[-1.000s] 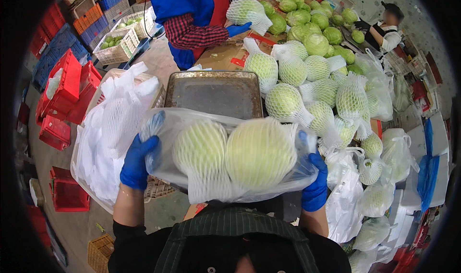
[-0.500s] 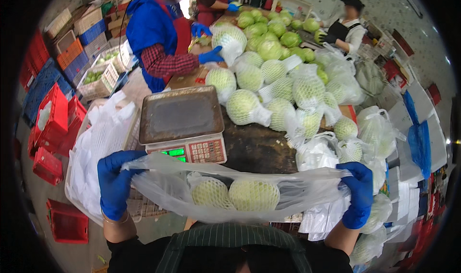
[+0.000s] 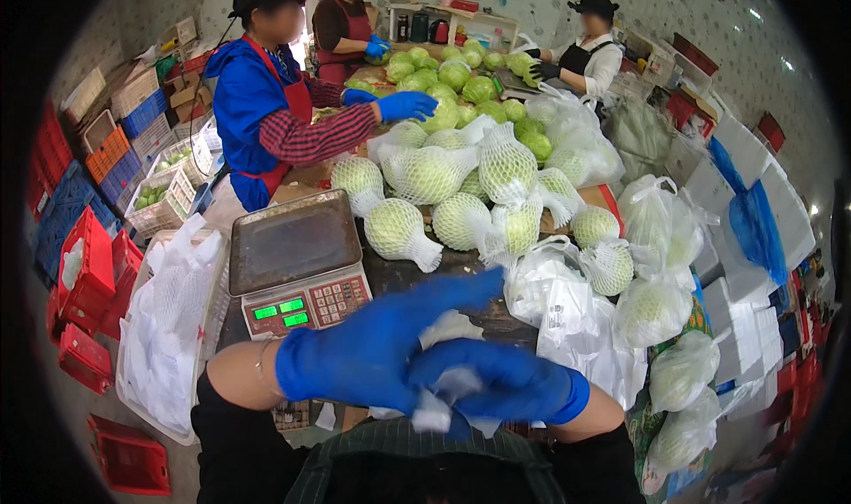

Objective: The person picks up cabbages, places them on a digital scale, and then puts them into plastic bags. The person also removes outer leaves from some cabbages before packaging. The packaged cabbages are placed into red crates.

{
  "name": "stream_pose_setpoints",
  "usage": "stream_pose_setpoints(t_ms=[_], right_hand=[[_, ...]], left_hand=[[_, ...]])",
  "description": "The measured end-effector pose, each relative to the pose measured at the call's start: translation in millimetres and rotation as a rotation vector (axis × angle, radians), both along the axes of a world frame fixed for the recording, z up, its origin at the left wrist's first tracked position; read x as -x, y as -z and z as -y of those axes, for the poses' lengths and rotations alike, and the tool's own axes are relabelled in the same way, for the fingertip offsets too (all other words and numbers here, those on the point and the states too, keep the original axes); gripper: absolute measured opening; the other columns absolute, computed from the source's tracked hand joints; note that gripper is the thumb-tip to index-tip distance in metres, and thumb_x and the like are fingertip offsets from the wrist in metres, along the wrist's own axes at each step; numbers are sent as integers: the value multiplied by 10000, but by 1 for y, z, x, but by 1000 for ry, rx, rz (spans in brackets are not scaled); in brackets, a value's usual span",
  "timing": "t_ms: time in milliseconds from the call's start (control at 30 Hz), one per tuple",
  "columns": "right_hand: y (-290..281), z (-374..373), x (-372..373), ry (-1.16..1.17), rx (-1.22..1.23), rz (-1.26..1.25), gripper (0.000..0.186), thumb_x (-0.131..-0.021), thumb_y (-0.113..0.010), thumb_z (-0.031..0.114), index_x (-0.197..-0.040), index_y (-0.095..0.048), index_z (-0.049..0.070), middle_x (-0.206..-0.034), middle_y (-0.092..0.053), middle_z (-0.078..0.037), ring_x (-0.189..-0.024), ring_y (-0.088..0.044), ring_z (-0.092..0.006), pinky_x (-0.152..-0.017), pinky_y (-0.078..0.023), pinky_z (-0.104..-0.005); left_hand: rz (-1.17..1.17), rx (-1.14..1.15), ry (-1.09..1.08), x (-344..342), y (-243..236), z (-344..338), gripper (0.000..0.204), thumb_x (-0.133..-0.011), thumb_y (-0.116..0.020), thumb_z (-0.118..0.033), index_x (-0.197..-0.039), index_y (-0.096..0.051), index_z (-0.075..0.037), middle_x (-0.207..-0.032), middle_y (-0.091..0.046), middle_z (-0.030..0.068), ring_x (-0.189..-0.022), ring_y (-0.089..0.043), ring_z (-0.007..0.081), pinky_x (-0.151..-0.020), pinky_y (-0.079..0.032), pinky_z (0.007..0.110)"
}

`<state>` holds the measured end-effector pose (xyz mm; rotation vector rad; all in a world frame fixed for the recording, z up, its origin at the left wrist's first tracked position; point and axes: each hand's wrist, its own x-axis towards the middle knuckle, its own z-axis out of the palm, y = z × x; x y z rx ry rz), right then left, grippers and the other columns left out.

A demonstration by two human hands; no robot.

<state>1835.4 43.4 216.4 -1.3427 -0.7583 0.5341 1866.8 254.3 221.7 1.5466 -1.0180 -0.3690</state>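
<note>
Twisting bag neck [image 3: 443, 389] | left hand [image 3: 372, 349] and right hand [image 3: 505, 384], both gloved, closed on gathered plastic | keep twist tight, close to body | scale [image 3: 297, 265] beside.

Glossy blue rubber gloves [image 3: 425, 362] crumple thin clear plastic [image 3: 448, 327] — beside a dull metal scale pan [image 3: 292, 242].

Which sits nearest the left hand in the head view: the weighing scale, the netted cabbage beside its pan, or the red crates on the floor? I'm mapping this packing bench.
From the left hand, which grips white plastic together with the right hand:
1. Weighing scale, just ahead, slightly left.
2. Netted cabbage, ahead, beyond the scale's right edge.
3. Red crates, far left on the floor.
</note>
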Motion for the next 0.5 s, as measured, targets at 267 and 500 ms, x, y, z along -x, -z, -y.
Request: stream_pose_setpoints(t_ms=[267,500], right_hand=[[5,39,8,107,303,734,318,-795,-692,97,-1108,-665,150,-1315,-467,-237,-1198,-486,-369,-980,-402,-421],[104,-54,-26,866,330,617,546,-857,-605,179,-1359,-427,57,-1348,-424,-244,-1177,-472,-387,-945,-413,-406]], left_hand=[[-52,-405,217,-6,-43,-6,991,-712,-780,-346,-1482,-202,-110,-1243,-567,168,-1108,-575,258,-924,-451,357],[-308,103,-165,11,39,-5,802,-754,-751,-356,-1328,-364,50,-1147,-547,202,-1058,-572,244,-921,-466,307]])
